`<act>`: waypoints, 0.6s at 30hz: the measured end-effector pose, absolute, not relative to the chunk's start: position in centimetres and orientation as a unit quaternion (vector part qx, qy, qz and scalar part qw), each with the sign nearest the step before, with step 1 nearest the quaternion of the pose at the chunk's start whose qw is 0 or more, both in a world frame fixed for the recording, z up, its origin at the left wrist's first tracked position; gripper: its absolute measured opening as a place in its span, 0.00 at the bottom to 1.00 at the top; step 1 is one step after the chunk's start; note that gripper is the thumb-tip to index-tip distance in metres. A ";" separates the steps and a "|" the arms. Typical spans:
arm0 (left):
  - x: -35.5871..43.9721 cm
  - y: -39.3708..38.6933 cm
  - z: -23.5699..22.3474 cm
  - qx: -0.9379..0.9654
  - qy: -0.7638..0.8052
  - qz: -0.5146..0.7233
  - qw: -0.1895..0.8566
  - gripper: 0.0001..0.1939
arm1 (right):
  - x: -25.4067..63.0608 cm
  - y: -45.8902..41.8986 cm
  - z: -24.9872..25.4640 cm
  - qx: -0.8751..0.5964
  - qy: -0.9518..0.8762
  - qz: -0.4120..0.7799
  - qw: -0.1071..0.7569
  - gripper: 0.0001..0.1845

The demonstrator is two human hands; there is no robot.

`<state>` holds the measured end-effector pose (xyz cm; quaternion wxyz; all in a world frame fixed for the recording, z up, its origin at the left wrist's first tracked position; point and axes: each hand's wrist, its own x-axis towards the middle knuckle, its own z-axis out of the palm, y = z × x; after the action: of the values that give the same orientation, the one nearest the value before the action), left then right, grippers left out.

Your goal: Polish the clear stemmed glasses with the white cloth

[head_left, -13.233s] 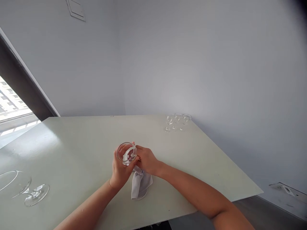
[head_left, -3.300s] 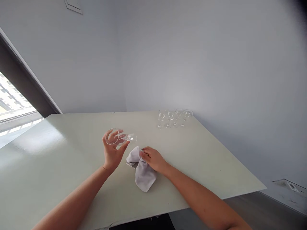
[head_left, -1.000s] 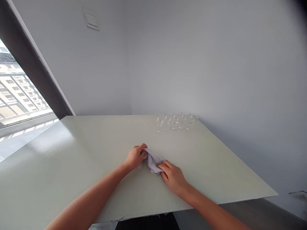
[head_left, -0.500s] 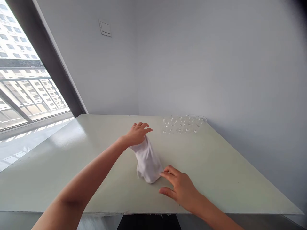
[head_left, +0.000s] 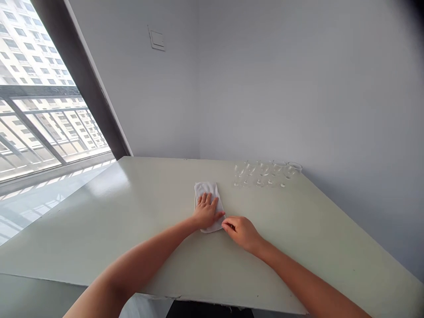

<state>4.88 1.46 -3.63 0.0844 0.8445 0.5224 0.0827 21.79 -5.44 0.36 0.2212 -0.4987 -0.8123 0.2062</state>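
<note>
The left hand (head_left: 206, 215) rests palm down on the cloth (head_left: 206, 188). Its fingers (head_left: 208, 198) are extended and spread wide, pointing toward the far side; the thumb extends to the right, across the cloth's right edge. The left hand lies on top of the cloth and does not grip it.

The right hand (head_left: 244, 232) is positioned at the near right corner of the cloth. Its fingers are curled, and the gap between thumb and forefinger is narrow, with the tips at the cloth edge. Whether the edge is pinched between them cannot be told.

The cloth is white and lies flattened on the tabletop (head_left: 159, 212), near the middle, with its long side running away from the person. Five stemmed glasses (head_left: 264, 168) stand upright in a row at the far right of the tabletop, near the wall (head_left: 281, 79), well apart from both hands.
</note>
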 end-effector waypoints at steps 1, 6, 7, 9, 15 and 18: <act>4.9 2.7 -3.7 0.853 0.510 0.079 0.082 0.38 | 21.6 -5.1 -0.4 -0.506 -0.805 0.204 0.233 0.15; 4.2 8.5 -3.5 0.894 0.437 0.053 0.081 0.38 | 21.8 -4.9 -2.5 -0.487 -0.799 0.216 0.277 0.15; 3.9 9.4 -3.3 0.896 0.433 0.048 0.083 0.37 | 22.0 -4.9 -2.5 -0.482 -0.799 0.224 0.280 0.15; 3.1 11.3 -3.1 0.891 0.444 0.036 0.091 0.37 | 22.3 -5.0 -2.5 -0.478 -0.798 0.239 0.278 0.16; -2.7 16.0 -2.5 0.831 0.548 0.025 0.092 0.37 | 22.6 -5.1 -2.2 -0.475 -0.794 0.272 0.265 0.17; -7.7 16.8 -2.2 0.786 0.612 0.027 0.080 0.37 | 22.7 -5.0 -2.1 -0.478 -0.790 0.287 0.254 0.18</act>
<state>-7.70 16.83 -2.21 0.0802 0.7862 0.6121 0.0268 22.69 -5.03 -2.14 0.2545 -0.4777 -0.7905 0.2867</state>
